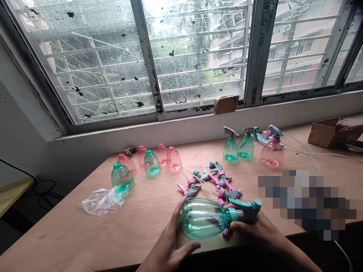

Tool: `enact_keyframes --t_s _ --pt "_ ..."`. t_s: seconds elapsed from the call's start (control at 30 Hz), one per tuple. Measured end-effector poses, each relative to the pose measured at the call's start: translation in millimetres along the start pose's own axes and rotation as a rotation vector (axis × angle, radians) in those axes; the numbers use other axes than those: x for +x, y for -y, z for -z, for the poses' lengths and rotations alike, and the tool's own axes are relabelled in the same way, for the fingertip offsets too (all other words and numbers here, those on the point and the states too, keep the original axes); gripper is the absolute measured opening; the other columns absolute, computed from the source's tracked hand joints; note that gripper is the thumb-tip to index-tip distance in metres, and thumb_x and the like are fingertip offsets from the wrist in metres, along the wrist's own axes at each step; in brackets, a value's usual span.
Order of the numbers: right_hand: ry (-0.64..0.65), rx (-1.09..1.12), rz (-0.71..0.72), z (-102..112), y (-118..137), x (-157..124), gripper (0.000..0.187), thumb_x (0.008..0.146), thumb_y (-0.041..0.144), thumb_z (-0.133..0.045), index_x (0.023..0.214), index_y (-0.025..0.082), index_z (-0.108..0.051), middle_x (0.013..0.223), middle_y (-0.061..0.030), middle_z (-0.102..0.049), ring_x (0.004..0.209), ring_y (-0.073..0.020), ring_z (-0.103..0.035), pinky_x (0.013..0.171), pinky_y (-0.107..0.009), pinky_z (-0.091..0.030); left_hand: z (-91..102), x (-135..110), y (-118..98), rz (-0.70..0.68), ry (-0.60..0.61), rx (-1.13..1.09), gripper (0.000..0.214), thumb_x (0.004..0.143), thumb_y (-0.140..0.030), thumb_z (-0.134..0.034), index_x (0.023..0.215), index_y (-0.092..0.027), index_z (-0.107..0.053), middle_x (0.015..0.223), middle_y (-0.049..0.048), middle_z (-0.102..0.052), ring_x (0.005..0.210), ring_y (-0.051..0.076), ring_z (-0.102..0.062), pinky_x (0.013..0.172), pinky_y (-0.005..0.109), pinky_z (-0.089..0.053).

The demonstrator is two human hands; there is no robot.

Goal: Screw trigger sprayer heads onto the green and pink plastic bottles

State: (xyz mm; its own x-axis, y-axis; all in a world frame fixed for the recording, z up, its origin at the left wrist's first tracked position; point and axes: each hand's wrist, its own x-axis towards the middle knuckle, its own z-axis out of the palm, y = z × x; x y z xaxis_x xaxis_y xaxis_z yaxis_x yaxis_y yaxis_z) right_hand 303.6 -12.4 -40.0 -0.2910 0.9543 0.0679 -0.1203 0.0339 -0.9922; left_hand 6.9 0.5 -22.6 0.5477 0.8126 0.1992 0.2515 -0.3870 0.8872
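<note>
A green spray bottle (202,219) with a grey-and-teal trigger head (248,210) is tilted on its side above the table's front edge. Around its base curls my left hand (171,241), fingers behind the bottle and thumb below it. My right hand (262,228) is closed about the neck and trigger head, its thumb near the collar; its other fingers are mostly hidden. Just behind the bottle lie several loose trigger heads, such as a pink-and-grey one (191,187) and a teal-and-grey one (202,175), with thin clear tubes.
Uncapped bottles, green (152,163) and pink (174,159), stand at the back left by a crumpled plastic bag (102,202). Bottles with trigger heads, two green (230,149) and one pink (271,153), stand near a power strip (262,139). A cardboard box (330,134) is far right.
</note>
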Motion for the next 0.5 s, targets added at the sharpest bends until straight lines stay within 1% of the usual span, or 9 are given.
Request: enact_keyframes --t_s 0.07,0.17,0.2,0.27,0.33,0.4,0.47,0.5 --pt "0.034 -0.024 -0.01 0.4 1.9 -0.1 0.048 0.08 0.05 -0.082 0.115 0.021 -0.065 0.085 -0.0073 -0.081 0.085 -0.0321 -0.077 0.084 -0.044 -0.057 2.1 -0.2 0.6 0.024 0.033 -0.049 0.089 0.093 -0.054 -0.067 0.162 -0.037 -0.013 0.171 0.008 -0.024 0.156 0.035 -0.023 0.129 0.052 -0.018" --pt "0.009 -0.02 0.004 -0.5 0.6 -1.3 0.038 0.08 0.048 -0.082 0.102 0.02 -0.068 0.083 -0.0072 -0.082 0.083 -0.0295 -0.076 0.082 -0.04 -0.057 3.7 0.3 1.0 0.042 0.022 -0.137 0.076 0.099 -0.059 -0.055 0.16 -0.036 -0.018 0.169 0.0095 -0.03 0.153 0.034 -0.032 0.126 0.051 -0.026" --pt "-0.012 -0.013 0.012 -1.0 -0.5 -1.6 0.037 0.08 0.049 -0.082 0.096 0.019 -0.068 0.08 -0.007 -0.081 0.078 -0.0279 -0.076 0.078 -0.039 -0.057 3.8 0.6 0.9 0.044 0.026 -0.157 0.074 0.099 -0.059 -0.055 0.159 -0.036 -0.019 0.167 0.0099 -0.033 0.151 0.034 -0.036 0.124 0.05 -0.03" --pt "-0.039 -0.009 0.016 -1.8 -2.1 -1.9 0.038 0.08 0.053 -0.081 0.088 0.019 -0.066 0.075 -0.0068 -0.081 0.067 -0.025 -0.074 0.068 -0.036 -0.057 3.3 1.2 0.1 0.034 0.051 -0.172 0.077 0.096 -0.058 -0.06 0.158 -0.036 -0.021 0.165 0.0113 -0.036 0.147 0.034 -0.043 0.121 0.049 -0.036" --pt "-0.041 -0.013 0.011 -2.6 -1.7 -1.4 0.038 0.08 0.053 -0.08 0.092 0.02 -0.065 0.075 -0.0064 -0.081 0.066 -0.0251 -0.073 0.065 -0.036 -0.057 2.4 1.5 -1.4 0.035 0.049 -0.163 0.079 0.094 -0.058 -0.063 0.158 -0.035 -0.023 0.163 0.0123 -0.038 0.146 0.036 -0.044 0.12 0.05 -0.037" --pt "-0.019 -0.021 0.007 -3.1 -0.5 -0.7 0.038 0.081 0.048 -0.08 0.103 0.021 -0.065 0.078 -0.0054 -0.081 0.074 -0.0269 -0.075 0.071 -0.038 -0.058 1.1 1.4 -2.4 0.057 0.01 -0.157 0.077 0.096 -0.058 -0.062 0.158 -0.034 -0.024 0.163 0.0119 -0.038 0.148 0.036 -0.04 0.122 0.052 -0.034" --pt "-0.013 -0.02 0.012 -3.0 -1.6 -0.2 0.039 0.082 0.045 -0.081 0.109 0.022 -0.065 0.08 -0.004 -0.081 0.079 -0.0276 -0.076 0.077 -0.039 -0.058 0.1 1.0 -1.4 0.057 -0.002 -0.193 0.082 0.095 -0.054 -0.066 0.16 -0.036 -0.019 0.168 0.0108 -0.03 0.151 0.037 -0.036 0.122 0.052 -0.034" --pt "-0.025 -0.012 0.016 -2.6 -3.5 -0.1 0.038 0.081 0.045 -0.081 0.107 0.022 -0.065 0.078 -0.0033 -0.08 0.078 -0.0274 -0.076 0.077 -0.038 -0.058 -0.1 0.9 0.1 0.041 0.018 -0.212 0.088 0.093 -0.05 -0.07 0.161 -0.038 -0.014 0.171 0.01 -0.022 0.152 0.038 -0.033 0.122 0.052 -0.035"
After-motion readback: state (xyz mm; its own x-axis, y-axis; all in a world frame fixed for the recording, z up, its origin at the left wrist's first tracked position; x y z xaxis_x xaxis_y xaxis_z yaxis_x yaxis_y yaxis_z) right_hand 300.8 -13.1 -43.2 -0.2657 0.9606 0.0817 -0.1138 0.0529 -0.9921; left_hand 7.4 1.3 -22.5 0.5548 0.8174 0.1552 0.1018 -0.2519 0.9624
